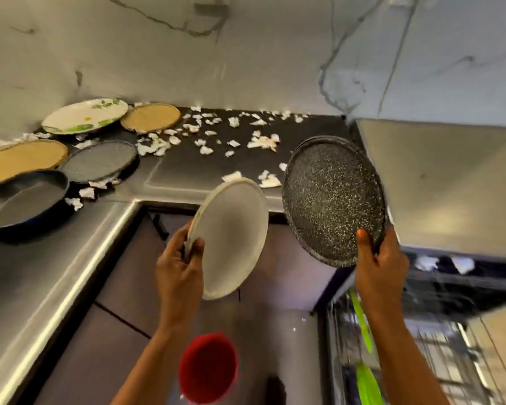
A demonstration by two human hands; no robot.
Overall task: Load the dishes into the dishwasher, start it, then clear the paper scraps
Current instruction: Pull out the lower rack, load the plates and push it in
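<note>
Two plates in hand, loading step: my left hand (178, 268) pinches the white plate (235, 238) by its rim, right hand (381, 266) grips the speckled plate (332, 197) at its edge, both held beside the counter (56, 273), next I'd swing right & slot them into the dishwasher rack (438, 355) w/o clashing.

no readable text, labels, numbers anywhere

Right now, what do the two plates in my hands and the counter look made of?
The black plate, right hand: speckled, slightly glossy, likely glazed ceramic or melamine. The white plate, left hand: matte, faintly speckled, stoneware or melamine. The counter: brushed stainless steel, streaky reflections.
</note>
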